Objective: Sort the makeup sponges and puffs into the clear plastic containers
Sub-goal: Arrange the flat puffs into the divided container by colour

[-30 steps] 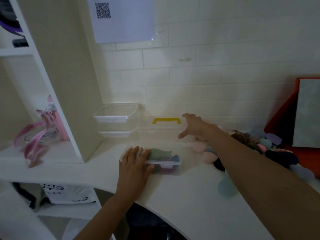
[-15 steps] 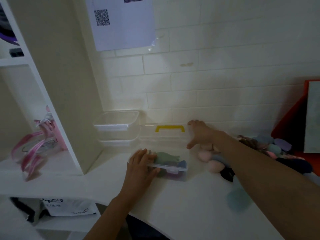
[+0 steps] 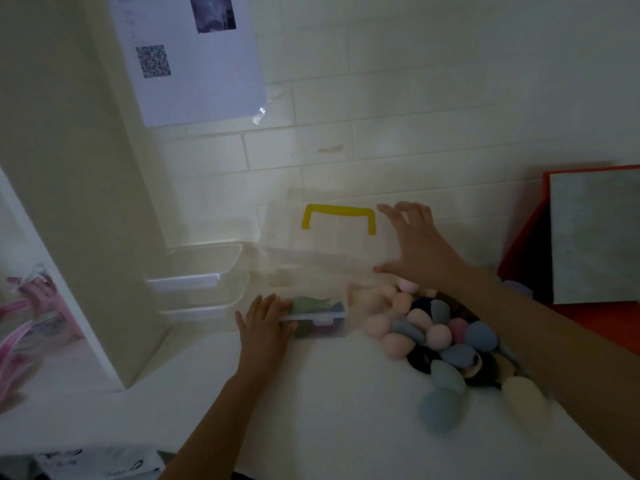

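Head view: the left hand (image 3: 265, 325) is lying flat, fingers spread, against the near-left end of a small clear lidded box (image 3: 317, 318) holding green and blue sponges, which is sitting mid-counter (image 3: 311, 403). The right hand (image 3: 414, 245) is spreading wide over the right end of a larger clear container with a yellow handle (image 3: 337, 218), thumb low and fingers high on it; the container is standing near the counter's back edge by the tiled wall. A heap of pink, blue and dark makeup sponges and puffs (image 3: 440, 336) is lying toward the counter's right side, beneath the right forearm. Two stacked empty clear tubs (image 3: 199, 271) are sitting at the back-left beside a shelf panel (image 3: 86, 202).
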The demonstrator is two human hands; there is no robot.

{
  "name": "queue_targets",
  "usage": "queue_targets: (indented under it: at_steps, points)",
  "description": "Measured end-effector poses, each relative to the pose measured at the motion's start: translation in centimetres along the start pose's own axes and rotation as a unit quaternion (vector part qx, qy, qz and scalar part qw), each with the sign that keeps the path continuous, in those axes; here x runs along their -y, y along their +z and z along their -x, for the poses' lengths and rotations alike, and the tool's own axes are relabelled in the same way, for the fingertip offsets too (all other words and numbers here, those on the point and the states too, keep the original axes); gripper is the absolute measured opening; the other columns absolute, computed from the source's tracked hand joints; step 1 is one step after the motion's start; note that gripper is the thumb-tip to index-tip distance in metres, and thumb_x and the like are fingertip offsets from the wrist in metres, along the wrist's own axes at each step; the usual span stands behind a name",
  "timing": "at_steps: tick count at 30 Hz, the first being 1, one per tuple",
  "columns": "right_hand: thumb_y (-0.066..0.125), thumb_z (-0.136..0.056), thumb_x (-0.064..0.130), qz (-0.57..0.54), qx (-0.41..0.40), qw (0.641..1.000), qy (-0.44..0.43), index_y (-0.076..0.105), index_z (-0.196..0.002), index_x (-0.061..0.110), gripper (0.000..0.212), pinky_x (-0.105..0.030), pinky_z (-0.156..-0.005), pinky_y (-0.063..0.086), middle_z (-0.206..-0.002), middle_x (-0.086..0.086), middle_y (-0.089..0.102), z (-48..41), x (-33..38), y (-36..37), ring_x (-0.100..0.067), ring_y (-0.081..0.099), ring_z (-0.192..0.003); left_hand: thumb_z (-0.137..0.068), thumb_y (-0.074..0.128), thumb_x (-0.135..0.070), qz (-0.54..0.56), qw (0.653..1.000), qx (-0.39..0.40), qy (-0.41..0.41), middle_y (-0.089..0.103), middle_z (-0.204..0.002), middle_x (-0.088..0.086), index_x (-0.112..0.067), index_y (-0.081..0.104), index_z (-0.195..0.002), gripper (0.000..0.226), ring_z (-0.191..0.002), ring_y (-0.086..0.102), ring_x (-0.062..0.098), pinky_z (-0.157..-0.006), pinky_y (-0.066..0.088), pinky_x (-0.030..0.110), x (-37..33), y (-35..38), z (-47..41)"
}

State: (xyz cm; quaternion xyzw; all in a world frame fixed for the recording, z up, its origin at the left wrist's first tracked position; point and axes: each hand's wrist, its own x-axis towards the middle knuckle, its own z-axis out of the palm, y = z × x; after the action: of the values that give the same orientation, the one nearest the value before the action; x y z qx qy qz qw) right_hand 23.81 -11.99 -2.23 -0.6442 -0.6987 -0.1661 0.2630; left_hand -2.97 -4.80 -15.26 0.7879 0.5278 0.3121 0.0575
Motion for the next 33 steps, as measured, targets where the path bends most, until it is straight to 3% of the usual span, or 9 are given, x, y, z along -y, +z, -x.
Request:
queue_targets:
  at_steps: [5, 11, 19, 22, 25, 28, 30, 31, 33]
  points:
    - [0.080, -0.061, 0.050, 0.051, -0.018, 0.998, 0.017, 0.023, -0.147, 0.015, 0.109, -0.042, -0.109, 0.027, -0.142, -0.016, 0.029, 1.9, -1.1, -2.8, -0.025, 0.017, -0.126, -0.089, 0.056, -0.031, -0.014, 1.000, -0.015, -0.002, 0.039, -0.145, 0.004, -0.023, 0.051, -0.127, 0.039, -0.139, 0.024, 0.024, -0.113, 0.000, 0.050, 0.0, 0.7, -2.2]
    - [0.078, -0.064, 0.050, 0.053, 0.021, 0.997, 0.043, 0.021, -0.148, 0.016, 0.107, -0.040, -0.110, 0.023, -0.143, -0.015, 0.026, 4.0, -2.3, -4.4, -0.029, 0.019, -0.130, -0.090, 0.054, -0.031, -0.038, 0.999, -0.023, 0.012, 0.040, -0.144, 0.005, -0.023, 0.052, -0.126, 0.037, -0.138, 0.026, 0.023, -0.114, -0.003, 0.047, 0.1, 1.3, -2.9]
    - [0.076, -0.066, 0.053, 0.000, 0.094, 0.991, 0.097, 0.015, -0.148, 0.022, 0.107, -0.038, -0.111, 0.021, -0.146, -0.010, 0.023, 5.4, -2.7, -5.2, -0.026, 0.016, -0.135, -0.095, 0.045, -0.026, -0.055, 0.996, 0.066, -0.002, 0.032, -0.149, 0.005, -0.023, 0.046, -0.132, 0.037, -0.140, 0.022, 0.023, -0.115, 0.001, 0.046, -0.4, -0.1, -3.0]
    - [0.077, -0.064, 0.054, -0.032, 0.138, 0.986, 0.083, 0.015, -0.148, 0.025, 0.108, -0.038, -0.112, 0.021, -0.147, -0.004, 0.022, 5.7, -2.3, -5.6, -0.022, 0.014, -0.136, -0.092, 0.046, -0.007, 0.067, 0.990, 0.128, 0.009, 0.038, -0.144, 0.011, -0.022, 0.048, -0.129, 0.040, -0.134, 0.035, 0.030, -0.114, 0.020, 0.042, -0.1, -2.6, -3.6]
    - [0.075, -0.059, 0.063, -0.042, 0.192, 0.979, 0.055, 0.015, -0.147, 0.028, 0.112, -0.035, -0.110, 0.022, -0.143, 0.001, 0.024, 6.1, -1.6, -5.7, -0.021, 0.017, -0.133, -0.083, 0.043, 0.013, 0.158, 0.987, -0.002, -0.036, 0.050, -0.136, 0.014, -0.009, 0.051, -0.129, 0.052, -0.121, 0.050, 0.026, -0.094, 0.034, 0.020, -0.7, -6.7, -3.0]
    - [0.059, -0.044, 0.080, -0.046, 0.237, 0.970, 0.015, 0.017, -0.145, 0.032, 0.119, -0.029, -0.107, 0.022, -0.139, 0.006, 0.027, 6.8, -0.1, -4.9, -0.016, 0.020, -0.130, -0.086, 0.045, 0.008, 0.208, 0.972, -0.104, -0.044, 0.059, -0.121, 0.005, -0.011, 0.059, -0.121, 0.043, -0.110, 0.055, 0.021, -0.089, 0.037, 0.022, -3.4, -11.0, -1.7]
    - [0.067, -0.053, 0.074, -0.062, 0.255, 0.965, -0.012, 0.016, -0.144, 0.035, 0.112, -0.030, -0.108, 0.023, -0.139, 0.008, 0.026, 7.4, 1.6, -4.1, -0.013, 0.019, -0.128, -0.091, 0.054, -0.016, 0.182, 0.983, -0.030, 0.019, 0.058, -0.120, -0.003, -0.022, 0.060, -0.120, 0.030, -0.112, 0.053, 0.015, -0.091, 0.034, 0.022, -5.4, -13.3, -0.2]
    - [0.071, -0.059, 0.068, -0.070, 0.259, 0.963, -0.023, 0.016, -0.144, 0.035, 0.107, -0.032, -0.109, 0.025, -0.138, 0.009, 0.026, 7.8, 2.5, -3.6, -0.013, 0.020, -0.128, -0.087, 0.059, -0.034, 0.147, 0.987, 0.047, 0.048, 0.055, -0.125, -0.007, -0.029, 0.056, -0.123, 0.036, -0.115, 0.050, 0.011, -0.094, 0.033, 0.022, -6.3, -14.0, 0.9]
    - [0.074, -0.063, 0.061, -0.086, 0.257, 0.962, -0.044, 0.018, -0.143, 0.035, 0.101, -0.032, -0.109, 0.025, -0.136, 0.010, 0.027, 8.4, 4.4, -2.6, -0.013, 0.021, -0.128, -0.065, 0.065, -0.059, 0.064, 0.971, 0.221, 0.066, 0.039, -0.138, -0.013, -0.037, 0.038, -0.136, 0.079, -0.124, 0.037, 0.005, -0.104, 0.027, 0.025, -7.4, -14.6, 2.9]
